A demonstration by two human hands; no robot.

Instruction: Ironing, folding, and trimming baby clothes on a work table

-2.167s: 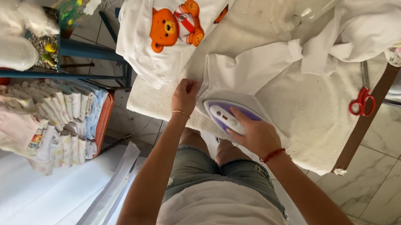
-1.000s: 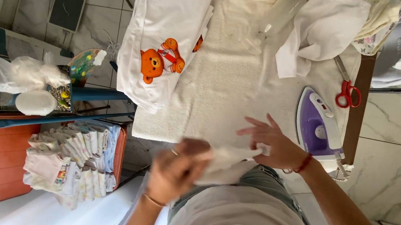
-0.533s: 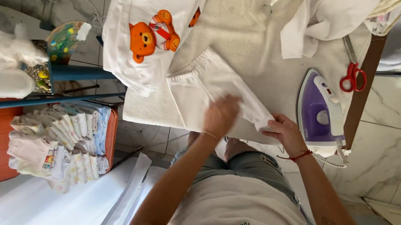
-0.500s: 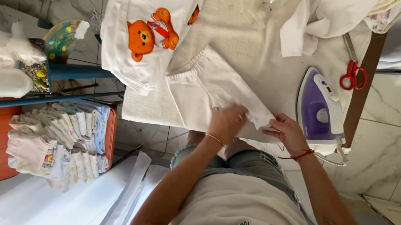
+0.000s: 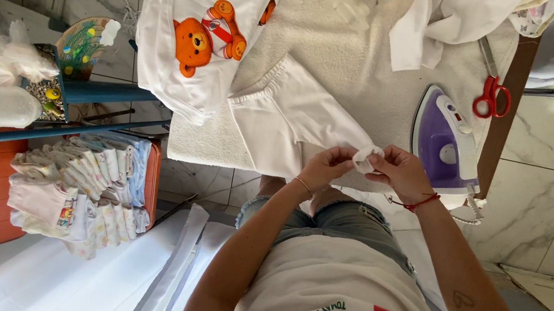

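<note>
Nearest you, at the table's front edge: your left hand (image 5: 328, 168) and right hand (image 5: 400, 173), fingers pinched together on the cuff end of a small white cotton baby garment (image 5: 294, 119). Beside, right: purple-and-white steam iron (image 5: 444, 142). Beyond: white bear-print shirt (image 5: 197, 30), red-handled scissors (image 5: 486, 95).

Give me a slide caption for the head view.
Both hands, left hand and right hand, pinch small white garment's cuff beside purple iron.

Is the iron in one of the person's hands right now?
No, the iron stands alone on the table, while the left hand and right hand pinch the end of a white garment.
</note>
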